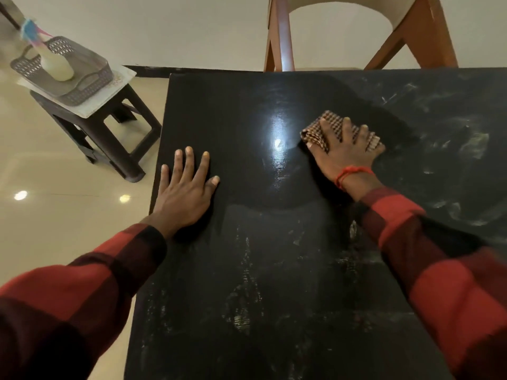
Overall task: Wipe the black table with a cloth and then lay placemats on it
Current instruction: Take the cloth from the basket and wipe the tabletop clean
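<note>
Head view: the black table [247, 111] fills the lower right of the frame, its top glossy with a bright light reflection near the middle. A dark, clean-looking band runs across the far part and middle, while the near part and the right side carry pale dusty smears and streaks.

The right hand [347, 149] lies flat on a folded cloth [315, 131] with a small brown-and-cream check pattern, fingers spread over it and pressing it onto the table just right of the reflection. A red thread [349, 174] circles that wrist.

The left hand [186, 187] rests palm down on the table near its left edge, fingers straight and spread, holding nothing. Both sleeves are red-and-black check.

Left of the table stands a dark stool [109, 130] bearing pale flat mats [120, 78], a grey perforated basket [68, 75] on them, and 1 spray bottle [55, 64] inside. A wooden chair [279, 34] stands beyond the far edge.
</note>
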A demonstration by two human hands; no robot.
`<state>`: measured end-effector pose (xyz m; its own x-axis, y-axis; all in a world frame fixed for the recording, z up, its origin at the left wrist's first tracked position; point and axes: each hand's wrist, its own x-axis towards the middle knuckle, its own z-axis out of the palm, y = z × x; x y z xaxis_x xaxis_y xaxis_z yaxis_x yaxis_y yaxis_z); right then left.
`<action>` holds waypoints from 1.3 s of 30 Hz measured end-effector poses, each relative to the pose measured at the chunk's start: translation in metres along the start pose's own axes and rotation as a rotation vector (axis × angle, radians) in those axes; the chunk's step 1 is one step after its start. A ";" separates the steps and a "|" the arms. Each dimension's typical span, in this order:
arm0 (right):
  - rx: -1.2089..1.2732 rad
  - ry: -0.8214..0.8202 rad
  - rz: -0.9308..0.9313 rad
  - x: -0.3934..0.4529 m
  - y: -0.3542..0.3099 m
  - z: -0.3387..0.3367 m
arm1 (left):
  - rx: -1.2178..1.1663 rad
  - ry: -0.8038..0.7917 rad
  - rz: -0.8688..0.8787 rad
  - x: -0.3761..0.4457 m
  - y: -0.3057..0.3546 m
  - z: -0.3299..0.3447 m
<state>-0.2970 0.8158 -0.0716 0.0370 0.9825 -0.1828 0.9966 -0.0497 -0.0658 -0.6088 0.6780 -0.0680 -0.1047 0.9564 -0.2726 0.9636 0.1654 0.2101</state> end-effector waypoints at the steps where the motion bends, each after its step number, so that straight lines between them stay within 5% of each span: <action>1: -0.006 0.007 -0.019 0.001 -0.008 0.001 | 0.015 0.008 0.005 0.000 -0.001 0.002; 9: -0.026 0.074 -0.352 -0.093 -0.097 0.027 | 0.015 -0.014 0.000 0.003 -0.003 -0.002; 15: -0.075 0.092 -0.412 -0.171 -0.084 0.045 | -0.004 0.020 0.033 0.001 -0.006 0.004; 22: -0.080 0.071 -0.034 -0.160 -0.008 0.031 | -0.048 0.054 0.083 -0.013 0.005 0.001; 27: 0.013 0.035 0.151 -0.149 -0.018 0.027 | 0.024 -0.044 0.231 -0.025 -0.005 -0.017; 39: 0.011 0.122 -0.374 -0.232 -0.156 0.058 | -0.082 -0.059 0.235 -0.020 -0.012 -0.033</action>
<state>-0.4649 0.5849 -0.0759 -0.3196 0.9472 -0.0266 0.9421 0.3146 -0.1162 -0.6262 0.6651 -0.0345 0.1368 0.9555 -0.2615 0.9363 -0.0385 0.3491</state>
